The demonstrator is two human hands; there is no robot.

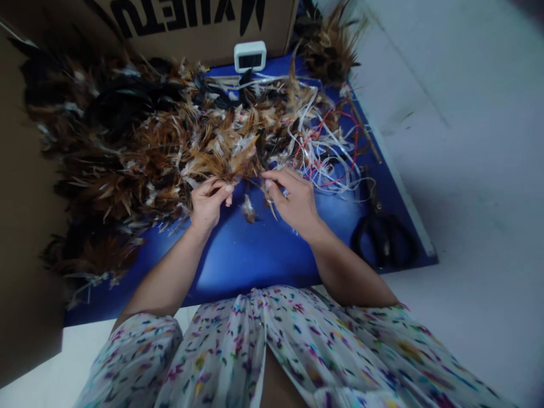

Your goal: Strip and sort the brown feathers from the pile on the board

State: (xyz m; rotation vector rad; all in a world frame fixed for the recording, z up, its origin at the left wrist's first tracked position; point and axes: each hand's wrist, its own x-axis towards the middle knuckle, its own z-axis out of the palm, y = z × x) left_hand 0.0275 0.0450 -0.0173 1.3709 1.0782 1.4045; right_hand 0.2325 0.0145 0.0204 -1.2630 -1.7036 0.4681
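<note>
A heap of brown and black feathers (161, 141) covers the back and left of the blue table. At its near edge my left hand (207, 203) is closed, thumb against fingers, on a brown feather; its fingertips partly hide the grip. My right hand (294, 199), with a ring on one finger, pinches a thin dark feather (272, 209) whose tip hangs below the fingers. Between the two hands, a small loose grey-white feather (249, 211) lies on the table. A tangle of clear and red strings (327, 150) sits just beyond my right hand.
Black-handled scissors (383, 241) lie at the table's right side. Behind the heap, a small white digital display (250, 56) leans by a printed cardboard box (199, 34). Another feather bunch (331, 45) stands at the back right corner. The blue table (250, 255) ends near my body.
</note>
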